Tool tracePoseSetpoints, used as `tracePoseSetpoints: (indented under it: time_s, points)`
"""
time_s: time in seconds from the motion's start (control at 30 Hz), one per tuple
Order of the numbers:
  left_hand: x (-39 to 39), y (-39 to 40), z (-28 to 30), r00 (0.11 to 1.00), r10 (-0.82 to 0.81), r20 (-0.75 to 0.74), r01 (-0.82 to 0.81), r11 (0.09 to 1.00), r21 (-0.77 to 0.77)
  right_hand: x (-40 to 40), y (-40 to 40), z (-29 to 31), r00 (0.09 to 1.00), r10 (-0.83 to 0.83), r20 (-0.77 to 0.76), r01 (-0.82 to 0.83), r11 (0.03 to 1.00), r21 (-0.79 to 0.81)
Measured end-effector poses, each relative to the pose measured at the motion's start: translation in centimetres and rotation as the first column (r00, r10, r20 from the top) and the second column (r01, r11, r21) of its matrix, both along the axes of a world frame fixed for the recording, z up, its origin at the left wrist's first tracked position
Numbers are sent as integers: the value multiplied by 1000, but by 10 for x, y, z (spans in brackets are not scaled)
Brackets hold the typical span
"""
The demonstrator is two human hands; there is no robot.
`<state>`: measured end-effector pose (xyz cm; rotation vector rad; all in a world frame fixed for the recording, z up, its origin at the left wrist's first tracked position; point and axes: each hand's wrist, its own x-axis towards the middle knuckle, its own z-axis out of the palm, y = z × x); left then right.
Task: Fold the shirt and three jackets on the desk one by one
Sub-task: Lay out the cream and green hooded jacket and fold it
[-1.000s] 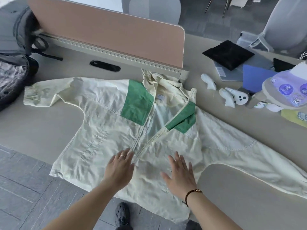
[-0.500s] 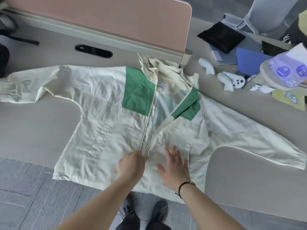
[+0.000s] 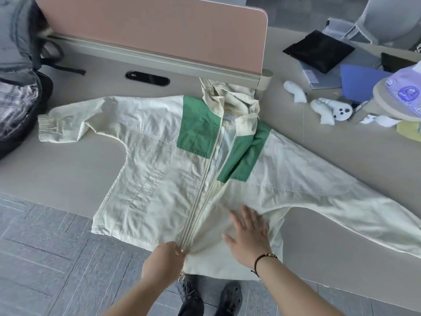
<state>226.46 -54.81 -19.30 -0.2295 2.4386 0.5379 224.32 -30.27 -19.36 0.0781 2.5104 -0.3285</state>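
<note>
A cream jacket with green chest panels point(image 3: 159, 169) lies face up on the beige desk point(image 3: 68, 169), sleeves spread to both sides, its hem hanging over the front edge. The zipper is open from the collar down to about mid-chest. My left hand point(image 3: 165, 258) pinches the zipper's bottom end at the hem. Flat on the right front panel, near the hem, rests my right hand point(image 3: 248, 233) with fingers spread. A dark garment point(image 3: 20, 87) is heaped at the far left. A folded black cloth point(image 3: 319, 51) lies at the back right.
A pink divider panel point(image 3: 150, 30) runs along the desk's back. White game controllers point(image 3: 328, 108), a blue folder point(image 3: 360, 80) and a tissue pack point(image 3: 407, 90) crowd the right side. A grey chair point(image 3: 387, 17) stands behind. My shoes point(image 3: 209, 295) show on the floor below.
My left hand slid down the zipper line to the hem and closed on it. My right hand stayed flat on the right panel. The view shifted slightly.
</note>
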Motion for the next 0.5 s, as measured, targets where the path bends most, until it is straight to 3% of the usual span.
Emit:
tracePoseSetpoints:
  time_s: [0.1,0.2,0.37,0.5]
  points:
    - [-12,8,12,982,-40,-184,25,996,-86,0,9,-2,995,-47,-87,47,999,-9]
    - [-28,19,17,942,-111,-316,93,993,-73,4,28,-6,979,-138,-149,137,990,-19]
    - [-38,56,21,906,-311,-288,298,951,-89,21,63,-7,939,-303,-164,288,951,-107]
    - [-21,106,23,853,-447,-269,440,893,-90,31,106,-8,926,-345,-155,331,938,-108]
